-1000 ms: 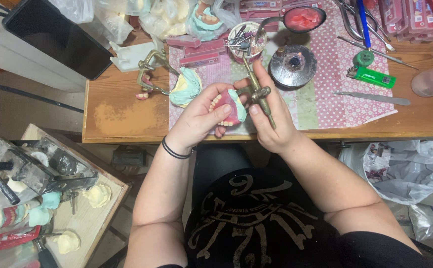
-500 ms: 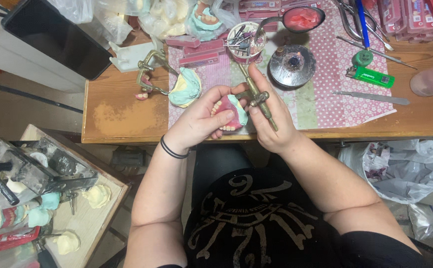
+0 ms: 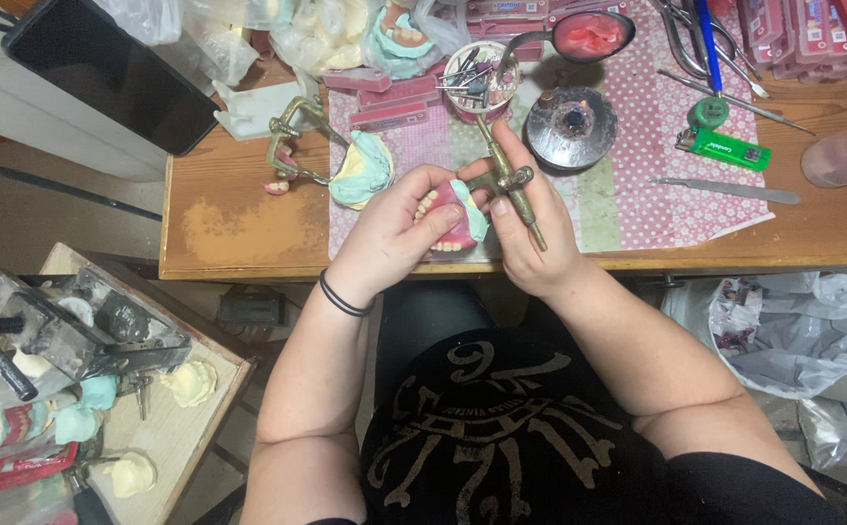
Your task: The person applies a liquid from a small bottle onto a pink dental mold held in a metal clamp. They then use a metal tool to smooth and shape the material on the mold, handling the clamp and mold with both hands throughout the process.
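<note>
**Inspector A:** Start at the left of the frame.

**Inspector B:** Lower left: a low side table [image 3: 214, 384] carrying plaster dental casts [image 3: 190, 382] and metal articulator frames [image 3: 64, 335]. Upper left: a black tray [image 3: 103, 73] sits at the edge of the wooden table [image 3: 239, 219]. Right of it, a brass articulator [image 3: 292, 146] lies just beside a pale green cast [image 3: 363, 167] on the patterned pink cloth [image 3: 637, 194].

**Inspector A:** The hands?

**Inspector B:** Centre of frame, above the near table edge. The left hand [image 3: 389, 233] has its fingers curled closed around a denture model [image 3: 450, 219], pink base with a row of white teeth, thumb pressed against its underside. A black band [image 3: 344, 297] circles that wrist. The right hand [image 3: 530, 228] meets the model from the right; its fingers are closed on a brass hinged frame [image 3: 509, 180] that runs diagonally from the upper left to the lower right of the hand. Model and frame touch; whether they are joined I cannot tell.

**Inspector A:** Beyond the hands?

**Inspector B:** Above them, a cup of burs and tools [image 3: 477, 83]. Right of that, a round metal burner [image 3: 571, 124] and a dark bowl with pink wax [image 3: 590, 34]. Further right, a green lighter [image 3: 720, 148] and a flat metal blade [image 3: 729, 190]. A pink bottle [image 3: 846, 156] lies at the far right. Below the table at right, a plastic bag [image 3: 788, 331].
</note>
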